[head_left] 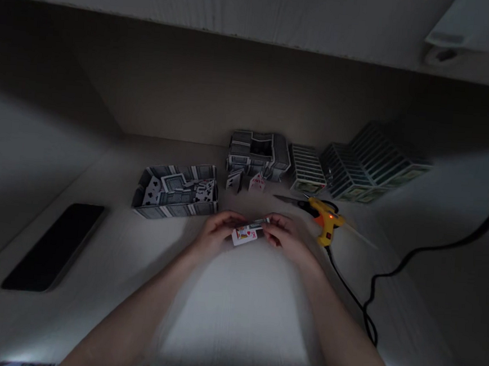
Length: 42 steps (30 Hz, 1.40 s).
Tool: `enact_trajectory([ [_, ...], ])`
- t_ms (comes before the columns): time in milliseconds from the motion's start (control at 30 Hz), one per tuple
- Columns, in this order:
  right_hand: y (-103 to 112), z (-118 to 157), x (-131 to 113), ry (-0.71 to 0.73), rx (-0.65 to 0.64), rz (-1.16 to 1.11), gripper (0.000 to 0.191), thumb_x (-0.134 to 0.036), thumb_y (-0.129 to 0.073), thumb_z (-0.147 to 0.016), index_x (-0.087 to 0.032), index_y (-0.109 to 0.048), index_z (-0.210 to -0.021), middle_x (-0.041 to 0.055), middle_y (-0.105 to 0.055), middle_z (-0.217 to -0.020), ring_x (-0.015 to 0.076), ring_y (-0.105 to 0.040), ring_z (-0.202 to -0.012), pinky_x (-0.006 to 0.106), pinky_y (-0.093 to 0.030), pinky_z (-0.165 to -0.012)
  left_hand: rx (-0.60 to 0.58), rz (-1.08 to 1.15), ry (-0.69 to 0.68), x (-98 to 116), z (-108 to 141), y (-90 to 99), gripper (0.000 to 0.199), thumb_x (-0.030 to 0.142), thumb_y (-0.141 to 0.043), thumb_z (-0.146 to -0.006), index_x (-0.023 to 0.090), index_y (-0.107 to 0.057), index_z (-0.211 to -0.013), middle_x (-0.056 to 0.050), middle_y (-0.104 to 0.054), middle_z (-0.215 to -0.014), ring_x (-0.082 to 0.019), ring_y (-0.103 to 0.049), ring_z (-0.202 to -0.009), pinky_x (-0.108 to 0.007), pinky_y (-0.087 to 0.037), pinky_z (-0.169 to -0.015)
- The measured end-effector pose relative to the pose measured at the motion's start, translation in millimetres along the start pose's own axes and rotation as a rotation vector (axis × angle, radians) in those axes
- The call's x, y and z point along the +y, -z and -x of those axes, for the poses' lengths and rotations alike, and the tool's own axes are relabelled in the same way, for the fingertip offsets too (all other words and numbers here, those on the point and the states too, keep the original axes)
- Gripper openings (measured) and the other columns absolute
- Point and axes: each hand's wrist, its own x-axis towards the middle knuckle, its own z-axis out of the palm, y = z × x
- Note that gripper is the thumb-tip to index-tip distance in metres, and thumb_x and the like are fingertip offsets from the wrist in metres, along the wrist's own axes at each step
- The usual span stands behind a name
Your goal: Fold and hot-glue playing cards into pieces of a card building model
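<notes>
Here's a small white card-stock playing card with a red K and a yellow-and-red court figure (243,239), held between the left hand (220,227) and the right hand (285,234), over the middle of the pale tabletop (239,301). Its printed face is showing, the red K near the right end, and it's slanting, right end higher than left. Along its upper right edge runs a dark grey patterned strip (259,224), its far end at the right fingers; whether that's a folded part or a second card, can't tell.
</notes>
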Motion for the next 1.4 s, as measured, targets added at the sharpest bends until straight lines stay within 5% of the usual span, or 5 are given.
enact_trajectory([
  [200,-5,2,-5,-0.017,0.008,-0.004,0.024,-0.037,-0.063,-0.066,-0.019,-0.048,-0.069,-0.0072,-0.049,-0.047,0.0061,-0.039,-0.035,0.020,-0.023,-0.034,0.000,0.206,0.148,5,-1,0.7,0.031,0.028,-0.053,-0.064,0.011,-0.069,-0.085,-0.010,-0.070,-0.085,-0.021,-0.063,-0.077,-0.030,-0.047,-0.067],
  [533,-9,2,-7,0.008,0.005,-0.054,0.021,-0.034,-0.063,-0.067,-0.018,-0.049,-0.066,-0.0061,-0.051,-0.047,0.0058,-0.041,-0.035,0.019,-0.027,-0.034,0.159,-0.131,0.089,2,-10,-7.2,0.023,0.031,-0.069,-0.062,0.015,-0.068,-0.077,-0.004,-0.070,-0.078,-0.014,-0.061,-0.070,-0.024,-0.045,-0.066],
  [967,-15,6,-10,0.103,0.028,-0.077,0.023,-0.037,-0.064,-0.068,-0.018,-0.053,-0.067,-0.0061,-0.052,-0.046,0.0060,-0.042,-0.033,0.019,-0.028,-0.032,-0.028,-0.176,0.179,6,0,-6.0,0.036,0.044,-0.065,-0.068,0.012,-0.071,-0.081,-0.004,-0.068,-0.070,-0.011,-0.053,-0.057,-0.020,-0.037,-0.052],
  [1400,-15,9,-11,0.115,0.026,-0.024,0.023,-0.039,-0.064,-0.069,-0.018,-0.053,-0.068,-0.0058,-0.052,-0.047,0.0055,-0.041,-0.033,0.018,-0.026,-0.031,-0.037,-0.164,0.249,1,-1,-5.0,0.037,0.043,-0.067,-0.065,0.011,-0.071,-0.083,-0.004,-0.063,-0.062,-0.008,-0.046,-0.049,-0.019,-0.033,-0.045],
])
